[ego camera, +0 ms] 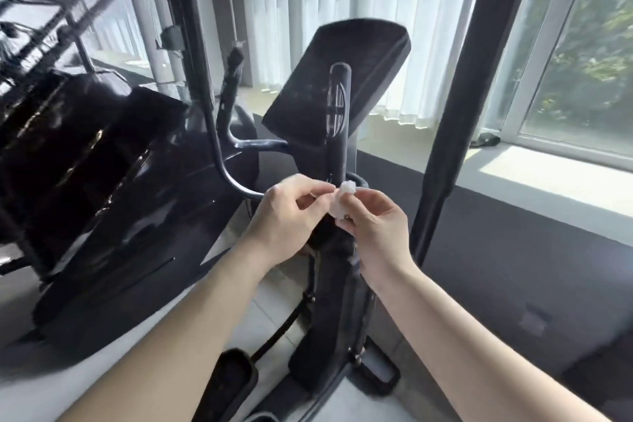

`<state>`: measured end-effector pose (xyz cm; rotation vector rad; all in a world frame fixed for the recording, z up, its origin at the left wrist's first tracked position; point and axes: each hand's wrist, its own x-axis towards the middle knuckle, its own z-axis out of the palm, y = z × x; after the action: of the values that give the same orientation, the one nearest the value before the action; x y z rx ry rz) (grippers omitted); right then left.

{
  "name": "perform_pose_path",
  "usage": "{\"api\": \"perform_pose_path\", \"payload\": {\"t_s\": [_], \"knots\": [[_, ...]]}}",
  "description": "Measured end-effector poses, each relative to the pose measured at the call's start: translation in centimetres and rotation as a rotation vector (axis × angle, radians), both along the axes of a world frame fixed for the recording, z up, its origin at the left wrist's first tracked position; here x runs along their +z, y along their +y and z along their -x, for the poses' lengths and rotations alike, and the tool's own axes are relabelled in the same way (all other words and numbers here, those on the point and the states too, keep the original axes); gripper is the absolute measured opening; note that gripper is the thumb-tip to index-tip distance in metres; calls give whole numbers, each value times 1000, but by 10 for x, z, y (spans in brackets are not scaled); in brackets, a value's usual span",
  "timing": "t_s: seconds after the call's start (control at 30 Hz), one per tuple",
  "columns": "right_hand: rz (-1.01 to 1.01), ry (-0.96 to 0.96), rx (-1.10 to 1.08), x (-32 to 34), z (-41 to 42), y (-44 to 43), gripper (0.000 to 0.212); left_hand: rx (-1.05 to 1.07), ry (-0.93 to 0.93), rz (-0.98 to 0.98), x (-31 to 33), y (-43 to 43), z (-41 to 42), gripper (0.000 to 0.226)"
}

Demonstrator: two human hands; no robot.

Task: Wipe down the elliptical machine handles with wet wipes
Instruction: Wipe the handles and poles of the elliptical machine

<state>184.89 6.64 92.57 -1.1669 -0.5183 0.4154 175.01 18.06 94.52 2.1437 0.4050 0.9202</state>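
A crumpled white wet wipe (342,203) sits between both hands in front of the elliptical's centre post. My left hand (289,216) pinches its left edge with thumb and fingertips. My right hand (375,231) grips the wipe's lower right side. Just behind them rises the short dark upright handle (339,120) with a metal sensor strip, below the angled console (337,79). A curved left handlebar (202,79) sweeps up at the left. The long right moving handle (469,79) runs diagonally at the right.
The elliptical's black flywheel housing (113,202) fills the left. Pedals (233,384) lie below my arms. White curtains (359,17) and a window (582,55) with its sill stand behind. A dark floor mat (496,267) lies at the right.
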Motion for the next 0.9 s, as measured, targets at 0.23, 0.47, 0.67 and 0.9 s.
{"api": "perform_pose_path", "payload": {"t_s": [0.23, 0.47, 0.67, 0.9], "knots": [[-37, -306, -300, 82, -30, 42, 16, 53, -184, -79, 71, 69, -43, 21], [90, -655, -557, 130, -72, 79, 12, -127, -207, -82, 121, 109, -92, 35], [208, -875, -546, 141, -85, 99, 10, -311, -198, -88, 128, 124, -112, 23], [141, -973, -607, 110, -81, 95, 7, -337, -207, -10, 124, 131, -121, 21]]}}
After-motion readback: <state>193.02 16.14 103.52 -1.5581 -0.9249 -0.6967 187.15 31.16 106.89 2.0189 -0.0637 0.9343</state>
